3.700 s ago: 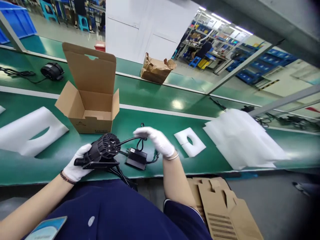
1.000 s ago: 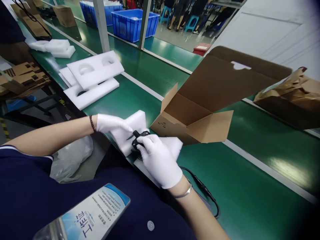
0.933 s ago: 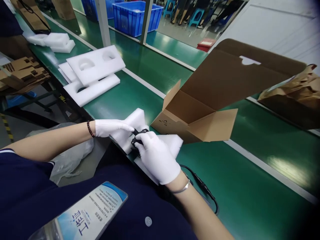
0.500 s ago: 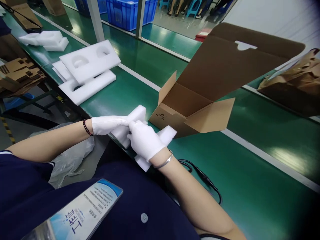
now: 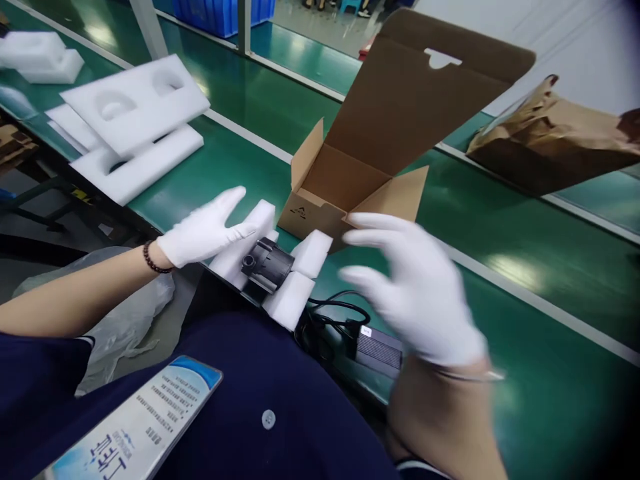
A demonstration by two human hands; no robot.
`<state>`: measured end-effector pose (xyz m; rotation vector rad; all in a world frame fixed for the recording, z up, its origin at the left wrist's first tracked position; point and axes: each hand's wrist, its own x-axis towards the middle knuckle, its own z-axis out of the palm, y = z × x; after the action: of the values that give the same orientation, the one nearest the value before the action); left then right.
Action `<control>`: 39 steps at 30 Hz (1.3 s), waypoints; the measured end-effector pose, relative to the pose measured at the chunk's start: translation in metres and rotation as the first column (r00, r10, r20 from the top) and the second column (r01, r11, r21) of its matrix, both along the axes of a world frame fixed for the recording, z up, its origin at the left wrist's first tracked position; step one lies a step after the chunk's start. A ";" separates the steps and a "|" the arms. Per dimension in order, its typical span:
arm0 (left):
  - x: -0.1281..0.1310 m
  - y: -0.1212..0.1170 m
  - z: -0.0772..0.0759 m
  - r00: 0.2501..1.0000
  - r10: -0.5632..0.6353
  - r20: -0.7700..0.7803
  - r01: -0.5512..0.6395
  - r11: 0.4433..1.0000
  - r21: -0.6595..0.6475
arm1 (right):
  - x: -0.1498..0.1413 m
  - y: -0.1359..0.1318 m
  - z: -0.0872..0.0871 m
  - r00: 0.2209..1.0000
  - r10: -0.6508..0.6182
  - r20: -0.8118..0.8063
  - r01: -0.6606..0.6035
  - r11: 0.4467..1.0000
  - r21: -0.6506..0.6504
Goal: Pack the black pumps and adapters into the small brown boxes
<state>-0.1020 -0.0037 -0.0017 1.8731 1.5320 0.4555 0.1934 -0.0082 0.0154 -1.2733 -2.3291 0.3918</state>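
Observation:
A black pump-like device (image 5: 273, 265) with a round port lies between white foam pieces near the bench's front edge. My left hand (image 5: 203, 230), in a white glove, is open; its fingertips are at the long foam block (image 5: 261, 217) left of the device, though I cannot tell whether they press on it. On the device's right are two smaller foam blocks, one farther back (image 5: 313, 253) and one nearer (image 5: 290, 300). My gloved right hand (image 5: 420, 287), slightly blurred, hovers open and empty over the bench, right of the foam and in front of the open cardboard box (image 5: 320, 219).
A grey ribbed power adapter (image 5: 379, 351) and black cable (image 5: 340, 303) lie near the front edge. Foam sheets with cutouts (image 5: 135, 107) are stacked at left. Behind stand a brown paper bag (image 5: 550, 137) and a blue crate (image 5: 215, 15). A plastic bag (image 5: 125, 313) hangs below.
My hands have come apart. The right has let go of the foam and moved right and up; the left has opened. The black device and the adapter now show, and the view has shifted right.

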 end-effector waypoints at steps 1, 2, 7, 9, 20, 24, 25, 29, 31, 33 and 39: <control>0.006 0.000 0.008 0.991 -0.052 -0.120 0.072 0.983 0.168 | 0.028 -0.005 -0.007 0.999 -0.038 0.020 0.039 0.995 -0.094; 0.015 -0.001 0.015 0.968 -0.135 -0.214 0.192 0.943 0.272 | 0.052 -0.011 -0.018 0.999 0.004 0.048 0.009 0.963 -0.268; 0.077 -0.005 0.029 0.722 -0.498 -0.481 0.653 0.721 0.232 | 0.080 -0.040 -0.078 0.989 0.121 -0.083 -0.145 0.725 -0.673; 0.092 -0.005 0.030 0.689 -0.480 -0.543 0.648 0.743 0.166 | 0.074 -0.048 -0.079 0.947 0.125 -0.295 -0.300 0.667 -0.681; 0.090 0.020 0.036 0.686 -0.615 -0.389 0.664 0.747 -0.010 | 0.040 -0.010 -0.009 0.503 -0.459 -0.733 -0.535 0.501 -0.681; 0.079 0.064 0.040 0.768 -0.636 0.077 0.615 0.698 -0.368 | -0.010 0.016 0.004 0.621 -0.402 -0.673 -0.446 0.524 -0.725; 0.078 0.075 0.040 0.770 -0.609 0.187 0.619 0.644 -0.449 | -0.021 0.017 0.007 0.681 -0.359 -0.638 -0.411 0.534 -0.739; 0.089 0.097 0.042 0.775 -0.578 0.254 0.607 0.571 -0.553 | -0.066 -0.002 0.010 0.940 -0.099 -0.326 -0.142 0.755 -0.640; 0.100 0.092 0.045 0.736 -0.672 0.083 0.613 0.610 -0.502 | -0.084 -0.017 0.012 0.997 -0.035 -0.072 -0.007 0.858 -0.514; 0.109 0.082 0.049 0.663 -0.727 -0.181 0.635 0.674 -0.379 | -0.092 -0.031 0.019 0.995 -0.001 0.105 0.048 0.891 -0.451; 0.113 0.070 0.047 0.668 -0.668 -0.329 0.639 0.741 -0.208 | -0.036 -0.017 0.022 0.968 -0.143 0.206 0.200 0.935 -0.292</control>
<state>0.0108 0.0659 0.0457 2.3770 0.9391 -0.3269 0.1574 -0.0254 0.0377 -1.7156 -2.3426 0.6267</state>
